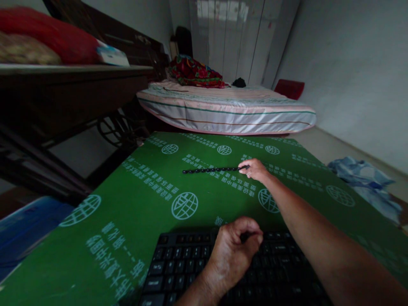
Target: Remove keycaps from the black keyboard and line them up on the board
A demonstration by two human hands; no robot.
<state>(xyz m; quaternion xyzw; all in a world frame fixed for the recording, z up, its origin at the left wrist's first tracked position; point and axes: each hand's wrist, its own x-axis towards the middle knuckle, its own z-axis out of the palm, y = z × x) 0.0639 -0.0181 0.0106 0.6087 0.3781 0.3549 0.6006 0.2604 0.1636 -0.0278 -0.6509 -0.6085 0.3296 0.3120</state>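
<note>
A black keyboard (188,259) lies at the near edge of the green board, with several keys showing. Over its upper middle is my left hand (231,250), thumb and forefinger pressed together; whatever is between them is hidden. Farther out, a row of small black keycaps (208,170) runs left to right across the board. At the row's right end my right hand (254,169) pinches a small black keycap (245,167), close to the last piece in line. My right forearm reaches over the keyboard's right side.
The green printed board (143,225) reaches to a bed (229,114) with a striped cover. A dark wooden stand (79,85) with a red bag (73,42) is on the left. Blue-and-white cloth (363,174) lies at right. A blue box (35,229) sits low left.
</note>
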